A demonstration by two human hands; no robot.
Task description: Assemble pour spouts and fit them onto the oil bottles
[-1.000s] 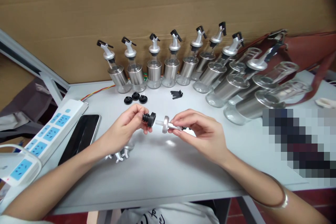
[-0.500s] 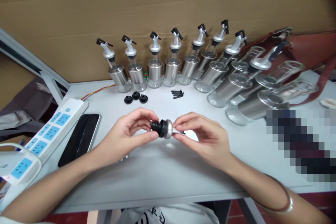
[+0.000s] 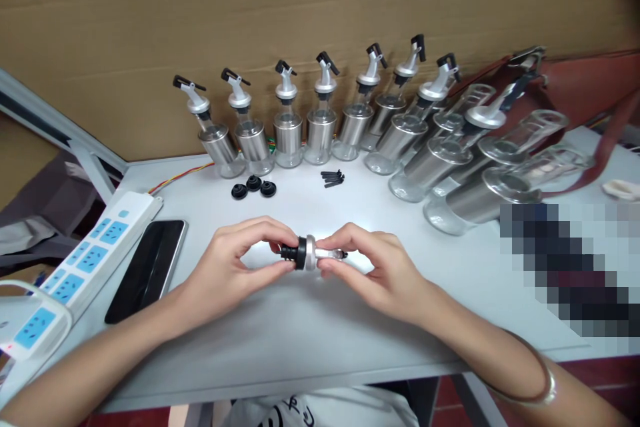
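Between my two hands, just above the table, a silver and black pourer spout [image 3: 311, 253] lies sideways. Its ribbed black stopper end points left and its silver neck points right. My left hand [image 3: 245, 257] pinches the black stopper part between thumb and fingers. The silver neck is held by my right hand [image 3: 375, 267], thumb below and fingers above. Beyond my hands lie several black rubber stoppers [image 3: 253, 183] in a small cluster. To their right is a little pile of thin black pieces [image 3: 333, 178].
Glass bottles with steel sleeves [image 3: 289, 133], most topped with pourers, line the back and right. A power strip [image 3: 83, 273] and a phone [image 3: 146, 271] lie on the left. A reddish-brown bag [image 3: 585, 90] rests behind the right bottles. Cardboard [image 3: 250, 0] stands behind.
My left fingers have closed in on the black stopper, nearer the silver collar. The pourer lies more level, and its neck shows more clearly. The whole view has shifted slightly.
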